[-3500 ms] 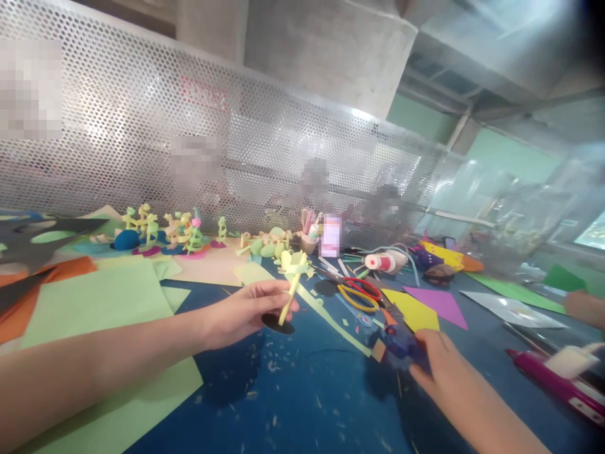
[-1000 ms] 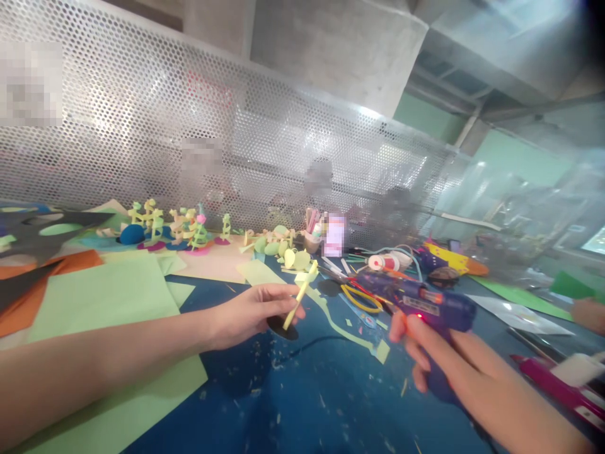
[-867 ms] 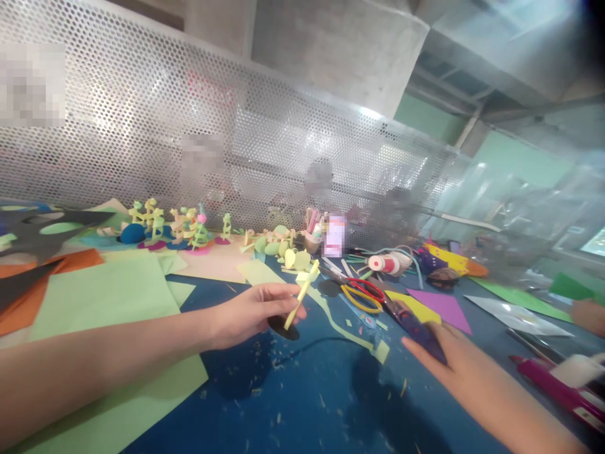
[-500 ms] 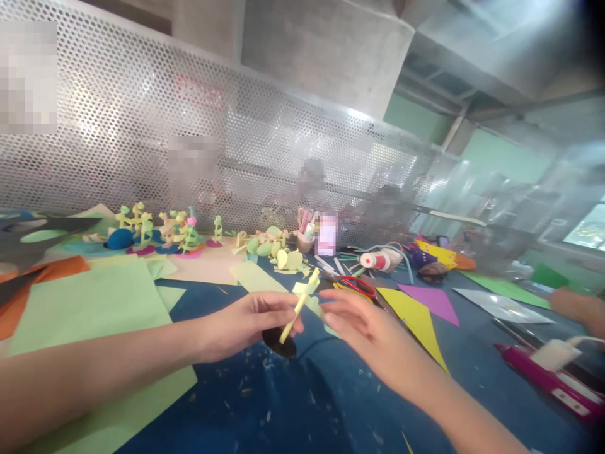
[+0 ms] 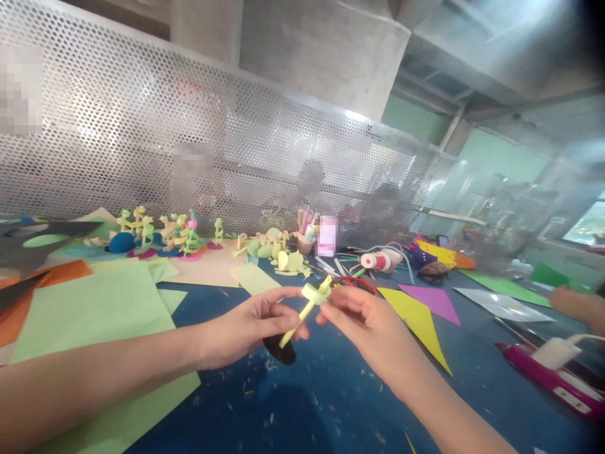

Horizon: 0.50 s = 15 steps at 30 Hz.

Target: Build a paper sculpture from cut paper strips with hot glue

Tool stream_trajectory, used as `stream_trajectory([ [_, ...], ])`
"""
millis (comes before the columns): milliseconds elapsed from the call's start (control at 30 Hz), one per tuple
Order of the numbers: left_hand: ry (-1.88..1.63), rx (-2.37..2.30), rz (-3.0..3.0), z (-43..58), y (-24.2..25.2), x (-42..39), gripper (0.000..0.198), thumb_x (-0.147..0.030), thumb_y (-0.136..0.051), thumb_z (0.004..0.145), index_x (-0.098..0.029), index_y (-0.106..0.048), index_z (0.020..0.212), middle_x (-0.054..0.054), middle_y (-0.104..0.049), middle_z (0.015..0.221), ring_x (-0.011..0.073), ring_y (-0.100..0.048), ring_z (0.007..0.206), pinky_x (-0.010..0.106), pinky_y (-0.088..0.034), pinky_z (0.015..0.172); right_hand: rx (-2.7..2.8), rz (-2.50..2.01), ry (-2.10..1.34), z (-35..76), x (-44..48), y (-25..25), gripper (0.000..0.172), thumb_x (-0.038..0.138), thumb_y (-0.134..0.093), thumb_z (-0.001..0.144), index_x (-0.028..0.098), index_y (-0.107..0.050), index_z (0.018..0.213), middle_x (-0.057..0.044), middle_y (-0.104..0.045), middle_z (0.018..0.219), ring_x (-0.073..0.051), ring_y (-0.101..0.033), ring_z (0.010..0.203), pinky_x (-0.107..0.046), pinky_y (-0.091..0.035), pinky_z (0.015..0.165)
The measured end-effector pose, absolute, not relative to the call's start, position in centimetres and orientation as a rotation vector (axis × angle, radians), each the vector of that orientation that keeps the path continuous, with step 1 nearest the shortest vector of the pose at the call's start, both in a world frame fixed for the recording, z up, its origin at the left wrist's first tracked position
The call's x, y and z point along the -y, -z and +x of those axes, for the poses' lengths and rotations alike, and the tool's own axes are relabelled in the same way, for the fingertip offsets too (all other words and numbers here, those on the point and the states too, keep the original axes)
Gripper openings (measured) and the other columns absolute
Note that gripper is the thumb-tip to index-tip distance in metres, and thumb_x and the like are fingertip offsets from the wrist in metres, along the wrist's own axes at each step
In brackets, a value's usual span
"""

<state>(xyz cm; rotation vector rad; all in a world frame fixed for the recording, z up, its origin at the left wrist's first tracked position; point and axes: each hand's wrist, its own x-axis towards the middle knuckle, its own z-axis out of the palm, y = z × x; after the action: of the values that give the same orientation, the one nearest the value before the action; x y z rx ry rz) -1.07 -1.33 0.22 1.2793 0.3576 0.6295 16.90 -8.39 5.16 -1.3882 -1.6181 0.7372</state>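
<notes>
Between the fingers of my left hand a thin yellow paper stem leans to the right. A black disc is at its lower end. Near the top, a pale yellow-green strip curves around the stem. My right hand has its thumb and fingers closed at the right side of this strip. Behind my right fingers, red-handled scissors are partly hidden.
Green paper sheets lie under my left forearm. Small paper figures stand at back left, before a perforated metal screen. A yellow sheet and a magenta power strip lie right; another person's hand is at the far right.
My right hand has moved in from beside the stem, and its fingers have closed at the strip. The strip now curls around the stem's top. My left hand keeps its grip.
</notes>
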Motion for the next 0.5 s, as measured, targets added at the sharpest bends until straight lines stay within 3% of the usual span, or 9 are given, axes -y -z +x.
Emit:
stream_trajectory([
  [500,-0.599,-0.347,1.263,-1.14,-0.83,1.47,0.03,-0.024,-0.059,0.081,-0.024,-0.053,0.11,0.0,-0.066,0.08,0.0097,-0.057,0.075,0.02,-0.041,0.063,1.57,-1.417,-0.742,17.03,8.31,-4.81,0.014,0.029,-0.056,0.078,0.019,-0.06,0.088,-0.003,-0.071,0.077,-0.015,-0.067,0.074,-0.026,-0.051,0.069],
])
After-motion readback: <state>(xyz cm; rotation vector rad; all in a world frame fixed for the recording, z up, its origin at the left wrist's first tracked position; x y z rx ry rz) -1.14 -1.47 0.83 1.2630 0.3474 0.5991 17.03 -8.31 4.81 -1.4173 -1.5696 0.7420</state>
